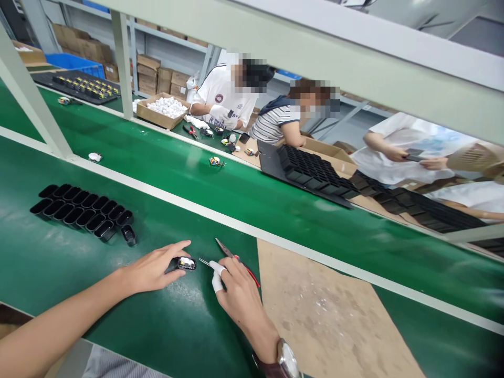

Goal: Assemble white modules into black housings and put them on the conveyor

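Between the thumb and fingers of my left hand (155, 269) is a small black plastic case (191, 268), with white and yellow parts showing in its opening. The index finger stretches out above it. My right hand (236, 291), with white finger cots on two fingers, pinches a pair of metal tweezers (204, 262). Their tips point at the case and stay a little apart from it. Partly behind that hand lies a pair of pliers (226, 249) with red handles. To the left, several open black cases (74, 214) stand in two rows, and a single case (128, 234) sits beside them.
A brown board (315, 310) covers the bench at right. Beyond a pale rail (189, 206) runs a green conveyor belt (165, 157) carrying a small circuit assembly (215, 161). Several co-workers sit across it, near black trays (311, 168) and a carton of white parts (163, 107). A frame post (35, 89) stands left.
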`<state>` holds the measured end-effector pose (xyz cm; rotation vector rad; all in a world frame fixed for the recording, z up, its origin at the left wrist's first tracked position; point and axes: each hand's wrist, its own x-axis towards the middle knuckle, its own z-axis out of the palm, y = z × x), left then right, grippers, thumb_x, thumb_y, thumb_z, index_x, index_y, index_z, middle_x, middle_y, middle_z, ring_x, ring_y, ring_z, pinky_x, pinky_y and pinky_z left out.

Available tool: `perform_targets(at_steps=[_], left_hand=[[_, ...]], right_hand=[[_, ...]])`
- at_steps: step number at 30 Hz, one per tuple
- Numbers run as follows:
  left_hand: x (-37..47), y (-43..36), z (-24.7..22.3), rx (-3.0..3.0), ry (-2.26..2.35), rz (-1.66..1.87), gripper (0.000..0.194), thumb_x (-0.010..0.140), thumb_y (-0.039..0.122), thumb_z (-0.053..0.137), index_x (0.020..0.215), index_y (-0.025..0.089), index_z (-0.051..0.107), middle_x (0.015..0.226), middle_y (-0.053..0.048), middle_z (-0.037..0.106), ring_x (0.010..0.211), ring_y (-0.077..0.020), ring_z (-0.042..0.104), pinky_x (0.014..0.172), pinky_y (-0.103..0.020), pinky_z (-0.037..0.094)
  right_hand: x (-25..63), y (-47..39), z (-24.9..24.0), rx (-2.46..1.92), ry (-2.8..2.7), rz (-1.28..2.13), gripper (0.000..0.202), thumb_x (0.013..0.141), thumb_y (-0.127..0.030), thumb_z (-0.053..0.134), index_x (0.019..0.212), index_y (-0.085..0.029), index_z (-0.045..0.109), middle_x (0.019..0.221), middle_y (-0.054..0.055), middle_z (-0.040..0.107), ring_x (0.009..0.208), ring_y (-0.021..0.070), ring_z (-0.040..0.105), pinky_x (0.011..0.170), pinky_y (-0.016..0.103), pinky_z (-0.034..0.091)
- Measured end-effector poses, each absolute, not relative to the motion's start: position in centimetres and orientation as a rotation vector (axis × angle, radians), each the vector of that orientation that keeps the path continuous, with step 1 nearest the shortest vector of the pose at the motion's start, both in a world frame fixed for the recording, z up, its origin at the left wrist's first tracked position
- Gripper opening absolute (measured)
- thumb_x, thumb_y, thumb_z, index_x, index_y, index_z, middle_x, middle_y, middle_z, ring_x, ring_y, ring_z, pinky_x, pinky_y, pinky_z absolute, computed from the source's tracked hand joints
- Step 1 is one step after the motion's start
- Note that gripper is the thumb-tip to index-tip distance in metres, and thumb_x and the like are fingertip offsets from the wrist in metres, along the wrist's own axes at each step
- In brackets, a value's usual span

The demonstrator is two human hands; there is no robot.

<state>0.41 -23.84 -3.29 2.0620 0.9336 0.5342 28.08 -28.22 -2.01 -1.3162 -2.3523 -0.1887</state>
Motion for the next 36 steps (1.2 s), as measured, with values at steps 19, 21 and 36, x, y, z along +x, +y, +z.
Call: perform_targets(at_steps=[19,21,36], left_hand=[[1.0,-23.9,-3.5,2.291,0.689,0.940,0.015,0.104,0.013,0.060,0.097,0.020,0.071,0.120,-0.011,0.073,0.103,-0.0221,0.071,0.088,-0.034,0.057],[1.1,-23.7,-3.5,2.072,0.771,0.982,0.007,0.102,0.017,0.065,0.098,0.020,0.071,0.119,-0.011,0.074,0.105,-0.0233,0.073,0.090,-0.036,0.058],[2.2,-22.4,-1.4,0.728,0.934,0.990,0.039,0.073,0.041,0.098,0.083,0.013,0.072,0.082,-0.004,0.075,0.079,-0.0174,0.074,0.077,-0.032,0.066]], right_hand=[[25.9,-26.8,-1.1,-1.059,-2.334,0.299,0.030,0.105,-0.029,0.062,0.135,-0.021,0.059,0.126,0.012,0.068,0.114,0.0278,0.062,0.096,0.046,0.052],[26.5,-27.0,-1.5,-1.080,-2.293,0.261,0.035,0.105,-0.030,0.062,0.138,-0.019,0.056,0.126,0.013,0.067,0.113,0.0279,0.062,0.097,0.046,0.052],[27.3,-27.7,-2.0,-1.518,-2.460,0.080,0.026,0.095,-0.005,0.058,0.115,-0.015,0.069,0.112,0.010,0.065,0.101,0.0245,0.061,0.089,0.039,0.052]])
